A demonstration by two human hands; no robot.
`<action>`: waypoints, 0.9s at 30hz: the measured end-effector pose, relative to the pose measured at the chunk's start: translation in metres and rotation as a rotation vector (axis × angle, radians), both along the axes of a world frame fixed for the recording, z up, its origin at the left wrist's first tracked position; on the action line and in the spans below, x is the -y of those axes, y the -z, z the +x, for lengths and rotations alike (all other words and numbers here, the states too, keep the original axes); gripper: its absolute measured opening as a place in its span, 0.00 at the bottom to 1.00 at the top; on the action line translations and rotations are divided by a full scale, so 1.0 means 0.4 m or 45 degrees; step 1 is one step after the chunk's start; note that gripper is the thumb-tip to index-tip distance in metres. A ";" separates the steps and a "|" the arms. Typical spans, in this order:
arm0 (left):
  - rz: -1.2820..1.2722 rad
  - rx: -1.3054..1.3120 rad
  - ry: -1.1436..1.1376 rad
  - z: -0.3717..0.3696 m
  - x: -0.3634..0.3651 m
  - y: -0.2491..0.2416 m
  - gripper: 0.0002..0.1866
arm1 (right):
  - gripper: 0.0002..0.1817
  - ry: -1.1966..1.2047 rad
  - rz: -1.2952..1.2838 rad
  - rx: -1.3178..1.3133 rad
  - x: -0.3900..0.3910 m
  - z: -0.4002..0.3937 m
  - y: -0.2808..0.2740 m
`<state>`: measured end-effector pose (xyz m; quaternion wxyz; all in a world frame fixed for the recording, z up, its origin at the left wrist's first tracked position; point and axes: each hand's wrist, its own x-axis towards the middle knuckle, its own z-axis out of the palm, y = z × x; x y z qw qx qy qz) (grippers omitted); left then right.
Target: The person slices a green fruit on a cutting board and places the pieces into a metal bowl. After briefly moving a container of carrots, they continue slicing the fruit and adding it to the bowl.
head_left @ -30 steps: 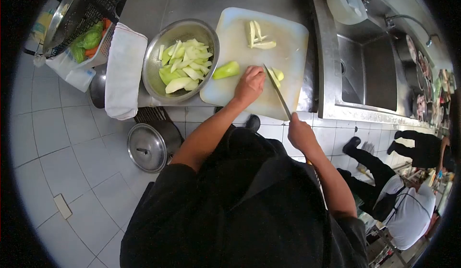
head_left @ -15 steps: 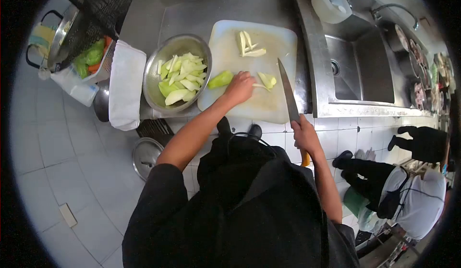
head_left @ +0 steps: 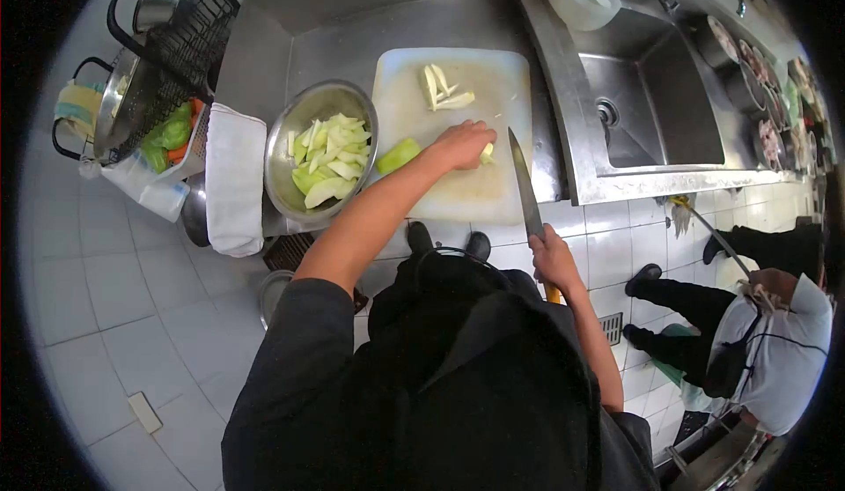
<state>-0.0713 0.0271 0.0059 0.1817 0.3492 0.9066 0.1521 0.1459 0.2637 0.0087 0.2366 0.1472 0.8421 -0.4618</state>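
My left hand (head_left: 466,145) is closed over a pale green vegetable piece (head_left: 487,154), perhaps chayote, on the white cutting board (head_left: 458,199); the fingers hide most of it. In my right hand (head_left: 555,260) is a large kitchen knife (head_left: 525,183), gripped by its yellow handle, its blade pointing away from me along the board's right side. A larger green chunk (head_left: 398,155) lies by my left wrist. Several pale cut wedges (head_left: 453,101) rest farther up the board. To the left, a steel bowl (head_left: 275,161) holds many cut pieces (head_left: 330,158).
A folded white cloth (head_left: 236,178) hangs at the counter's left edge, beside a crate with green vegetables (head_left: 169,139) and a black wire basket (head_left: 189,37). A steel sink (head_left: 647,95) is to the right. A co-worker (head_left: 775,341) in a white shirt stands at the lower right.
My left hand has moved right, from beside the cut piece to over it. The knife stays in my right hand. The view has shifted slightly, and the co-worker at right has changed posture.
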 end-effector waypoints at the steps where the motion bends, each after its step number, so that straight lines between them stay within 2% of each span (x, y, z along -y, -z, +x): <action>1: 0.010 0.036 -0.034 0.002 0.005 0.002 0.23 | 0.14 0.004 -0.006 0.001 0.001 0.002 -0.006; 5: 0.101 0.044 -0.072 0.045 0.026 0.010 0.21 | 0.14 0.003 0.004 -0.033 -0.005 0.008 0.032; 8: 0.243 0.023 -0.219 0.090 0.046 0.025 0.20 | 0.15 -0.007 -0.019 -0.056 -0.009 0.010 0.044; 12: 0.619 0.075 -0.683 0.156 0.090 -0.041 0.21 | 0.13 0.023 -0.057 0.051 -0.003 -0.005 0.001; 15: 0.764 0.170 -1.085 0.174 0.166 -0.128 0.23 | 0.11 0.030 -0.113 0.061 0.008 -0.007 -0.018; 17: 0.970 0.073 -1.221 0.147 0.261 -0.099 0.24 | 0.11 0.045 -0.165 0.060 0.003 -0.004 -0.020; 19: 0.971 -0.052 -1.265 0.127 0.349 -0.159 0.25 | 0.11 0.026 -0.181 0.071 0.001 -0.006 -0.021; 21: 1.044 0.137 -1.468 0.101 0.411 -0.228 0.32 | 0.11 0.026 -0.186 0.083 0.001 -0.010 -0.026; 24: 0.509 -0.321 -1.483 0.058 0.488 -0.190 0.38 | 0.11 0.021 -0.164 0.105 0.005 -0.011 -0.049; 25: 0.338 -0.669 -1.463 0.062 0.484 -0.187 0.36 | 0.11 0.003 -0.149 0.102 0.006 -0.014 -0.057; 27: 0.504 -0.615 -1.377 0.073 0.448 -0.223 0.30 | 0.11 -0.025 -0.116 0.084 0.008 -0.024 -0.060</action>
